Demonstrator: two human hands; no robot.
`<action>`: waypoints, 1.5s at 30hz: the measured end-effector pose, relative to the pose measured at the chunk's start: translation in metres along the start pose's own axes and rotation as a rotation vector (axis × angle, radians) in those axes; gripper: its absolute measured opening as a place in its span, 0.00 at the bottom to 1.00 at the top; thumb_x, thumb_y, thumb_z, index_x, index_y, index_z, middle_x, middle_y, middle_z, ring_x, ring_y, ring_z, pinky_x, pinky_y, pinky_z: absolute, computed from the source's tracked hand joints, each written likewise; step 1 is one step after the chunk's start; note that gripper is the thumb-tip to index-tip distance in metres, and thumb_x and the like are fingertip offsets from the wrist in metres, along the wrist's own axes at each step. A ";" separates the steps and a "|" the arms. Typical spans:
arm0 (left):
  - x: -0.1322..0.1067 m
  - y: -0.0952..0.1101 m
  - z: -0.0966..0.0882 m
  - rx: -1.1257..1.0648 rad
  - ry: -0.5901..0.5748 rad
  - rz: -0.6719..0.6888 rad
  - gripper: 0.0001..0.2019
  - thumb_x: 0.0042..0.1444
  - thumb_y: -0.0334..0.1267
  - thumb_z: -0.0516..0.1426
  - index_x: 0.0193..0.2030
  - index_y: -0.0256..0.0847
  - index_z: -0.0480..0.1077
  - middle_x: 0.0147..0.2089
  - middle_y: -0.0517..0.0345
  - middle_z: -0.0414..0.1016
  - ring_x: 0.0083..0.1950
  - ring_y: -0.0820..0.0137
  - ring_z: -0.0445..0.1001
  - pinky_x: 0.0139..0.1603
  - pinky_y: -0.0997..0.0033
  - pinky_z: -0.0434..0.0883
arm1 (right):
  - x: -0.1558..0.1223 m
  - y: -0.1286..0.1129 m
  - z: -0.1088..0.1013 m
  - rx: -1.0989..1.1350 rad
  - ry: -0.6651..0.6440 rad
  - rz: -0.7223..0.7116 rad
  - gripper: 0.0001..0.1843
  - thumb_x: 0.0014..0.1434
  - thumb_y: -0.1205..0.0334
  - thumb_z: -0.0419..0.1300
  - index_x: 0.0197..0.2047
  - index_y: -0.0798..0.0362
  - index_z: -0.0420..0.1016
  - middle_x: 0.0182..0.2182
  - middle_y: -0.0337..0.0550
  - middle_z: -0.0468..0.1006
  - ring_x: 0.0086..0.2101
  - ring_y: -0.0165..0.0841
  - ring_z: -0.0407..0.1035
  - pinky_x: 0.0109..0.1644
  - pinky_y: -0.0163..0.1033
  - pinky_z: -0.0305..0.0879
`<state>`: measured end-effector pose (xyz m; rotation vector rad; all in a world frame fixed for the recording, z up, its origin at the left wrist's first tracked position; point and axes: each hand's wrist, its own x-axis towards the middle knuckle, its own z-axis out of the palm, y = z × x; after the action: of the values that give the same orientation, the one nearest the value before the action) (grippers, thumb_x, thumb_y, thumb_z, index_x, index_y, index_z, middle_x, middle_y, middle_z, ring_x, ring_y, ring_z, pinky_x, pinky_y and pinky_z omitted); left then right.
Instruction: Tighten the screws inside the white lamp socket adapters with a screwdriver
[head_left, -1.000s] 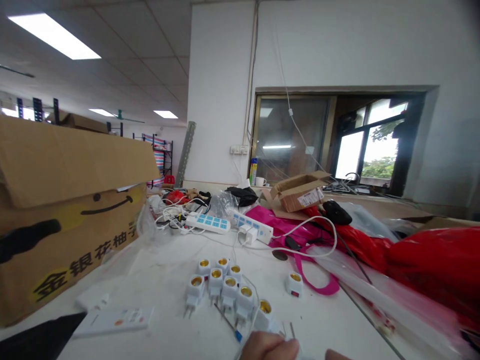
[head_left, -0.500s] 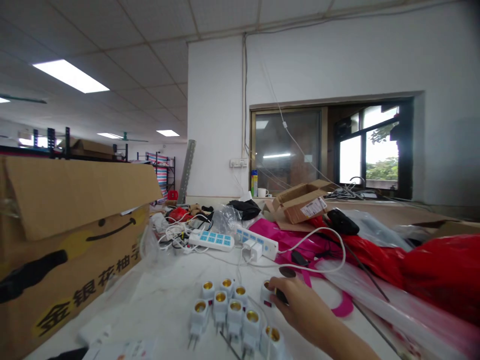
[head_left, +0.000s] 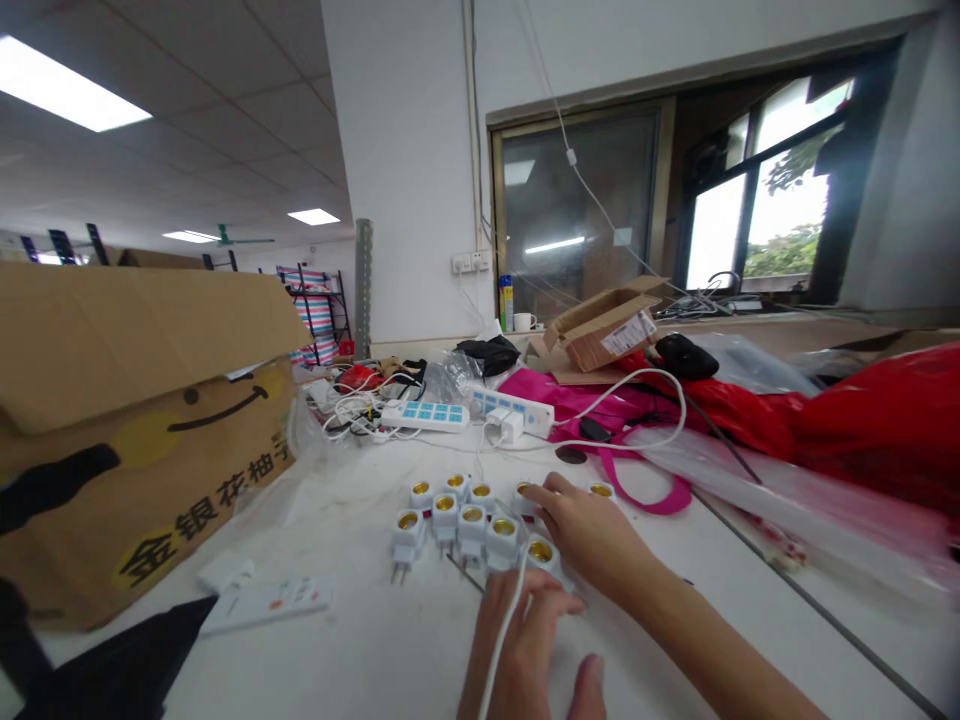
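Several white plug-in lamp sockets (head_left: 472,535) with gold screw openings stand in a cluster on the white table, some with two-pin plugs showing. My right hand (head_left: 581,525) reaches in from the right, its fingers closed at a lamp socket (head_left: 523,492) just right of the cluster. Another lamp socket (head_left: 601,490) shows behind that hand. In front of the nearest socket (head_left: 541,552), my left hand (head_left: 525,640) has its fingers bent and the thumb apart, with nothing visible in it. A white cord (head_left: 504,640) runs across the left hand.
A large cardboard box (head_left: 217,470) stands at the left. Beyond the sockets lie power strips (head_left: 426,415) and tangled cables. Red plastic (head_left: 877,440) and a pink bag (head_left: 664,495) cover the right side. A white remote control (head_left: 270,603) lies at front left.
My left hand has come into view from below. My right hand stays at the socket beside the cluster. A socket behind it now shows, and the view has tilted downward.
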<state>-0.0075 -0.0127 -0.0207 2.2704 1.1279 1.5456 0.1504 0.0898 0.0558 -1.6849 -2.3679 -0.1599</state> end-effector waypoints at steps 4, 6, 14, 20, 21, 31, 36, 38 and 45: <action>0.005 0.008 -0.002 -0.033 0.087 -0.118 0.23 0.63 0.29 0.58 0.64 0.49 0.69 0.67 0.45 0.73 0.68 0.53 0.73 0.68 0.49 0.75 | -0.005 0.000 0.001 0.005 -0.003 -0.007 0.24 0.76 0.64 0.54 0.71 0.43 0.72 0.55 0.51 0.80 0.45 0.46 0.83 0.38 0.42 0.63; 0.014 0.012 -0.006 -0.098 0.038 -0.133 0.26 0.63 0.30 0.59 0.67 0.50 0.65 0.64 0.47 0.75 0.62 0.55 0.77 0.63 0.52 0.79 | -0.008 0.000 0.000 0.004 -0.004 -0.007 0.23 0.76 0.64 0.54 0.70 0.45 0.72 0.55 0.51 0.80 0.44 0.46 0.83 0.37 0.42 0.63; 0.091 0.019 -0.044 -0.088 -0.041 0.049 0.21 0.66 0.32 0.60 0.64 0.47 0.68 0.64 0.48 0.73 0.65 0.56 0.74 0.64 0.53 0.77 | -0.011 -0.004 0.002 0.028 -0.015 0.007 0.20 0.75 0.63 0.55 0.67 0.48 0.73 0.52 0.51 0.81 0.43 0.42 0.82 0.37 0.40 0.62; 0.154 -0.006 -0.068 0.001 0.001 0.146 0.26 0.69 0.35 0.61 0.72 0.45 0.64 0.69 0.45 0.72 0.65 0.55 0.76 0.66 0.52 0.76 | -0.012 -0.004 0.004 0.029 0.003 0.019 0.20 0.77 0.59 0.53 0.67 0.48 0.73 0.53 0.52 0.81 0.43 0.44 0.82 0.38 0.42 0.62; 0.164 -0.013 -0.073 0.024 0.019 0.162 0.27 0.69 0.35 0.61 0.73 0.44 0.63 0.70 0.45 0.71 0.66 0.55 0.76 0.66 0.51 0.75 | -0.012 -0.004 0.004 0.032 0.005 0.021 0.20 0.77 0.58 0.53 0.68 0.48 0.72 0.53 0.51 0.81 0.43 0.44 0.82 0.38 0.42 0.63; 0.193 -0.102 -0.141 -0.014 0.304 -0.117 0.39 0.66 0.46 0.63 0.80 0.42 0.55 0.79 0.35 0.63 0.74 0.50 0.71 0.73 0.43 0.71 | -0.009 0.000 0.009 0.059 -0.002 0.015 0.26 0.75 0.67 0.51 0.72 0.45 0.72 0.56 0.51 0.83 0.44 0.47 0.84 0.39 0.45 0.69; 0.161 -0.140 -0.156 -0.018 0.347 -0.214 0.30 0.64 0.50 0.63 0.69 0.38 0.69 0.72 0.35 0.73 0.72 0.48 0.75 0.75 0.39 0.70 | -0.009 -0.001 0.011 0.083 -0.041 0.015 0.32 0.73 0.70 0.51 0.77 0.43 0.67 0.59 0.51 0.83 0.46 0.48 0.84 0.44 0.46 0.73; 0.148 -0.152 -0.157 -0.015 0.350 -0.241 0.29 0.64 0.52 0.62 0.67 0.38 0.71 0.73 0.36 0.73 0.72 0.48 0.74 0.76 0.39 0.68 | -0.009 0.000 0.013 0.089 -0.056 0.013 0.34 0.72 0.71 0.50 0.78 0.42 0.65 0.60 0.51 0.83 0.47 0.48 0.84 0.45 0.46 0.75; 0.109 -0.166 -0.155 0.304 0.175 -0.239 0.24 0.69 0.53 0.56 0.59 0.38 0.80 0.73 0.38 0.73 0.71 0.48 0.76 0.73 0.42 0.73 | -0.004 0.003 0.020 0.142 -0.072 0.036 0.34 0.75 0.67 0.46 0.81 0.41 0.60 0.67 0.52 0.79 0.55 0.50 0.82 0.54 0.52 0.77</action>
<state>-0.2015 0.1348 0.0405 2.1010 1.7181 1.5913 0.1518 0.0909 0.0351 -1.6913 -2.3369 0.0737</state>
